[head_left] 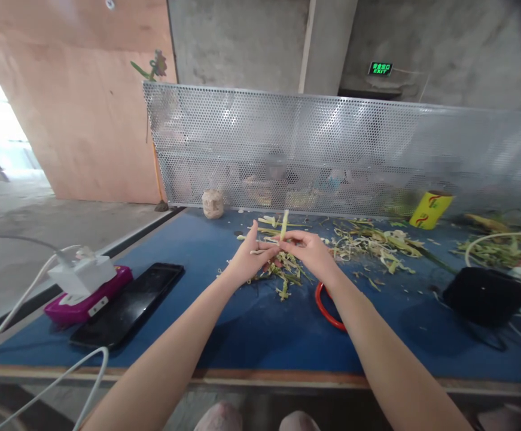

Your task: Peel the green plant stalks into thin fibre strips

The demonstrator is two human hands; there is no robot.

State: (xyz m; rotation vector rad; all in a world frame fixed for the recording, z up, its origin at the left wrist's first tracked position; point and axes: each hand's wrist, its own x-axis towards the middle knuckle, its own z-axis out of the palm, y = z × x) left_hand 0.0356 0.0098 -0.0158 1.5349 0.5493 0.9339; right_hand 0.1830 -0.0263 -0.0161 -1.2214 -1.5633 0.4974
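Both hands meet over the blue tabletop around a pale yellow-green plant stalk [284, 224], which stands almost upright. My right hand [308, 251] pinches its lower end between thumb and fingers. At its side, my left hand [247, 257] has its thumb raised and its fingers bent towards the right fingertips; a thin pale plant strip [256, 252] is held among them. Below the hands lies a heap of green and whitish plant scraps [285, 275]. Under my right forearm a red ring-shaped object [329, 311] shows in part; the rest of it is hidden.
More plant scraps [377, 242] spread to the right. A black phone [130, 305] lies left, beside a purple power strip [63, 310] with a white charger [82, 275]. A perforated metal screen [260, 143] borders the back, near a yellow roll [429, 209]. A black object [484, 296] stands right.
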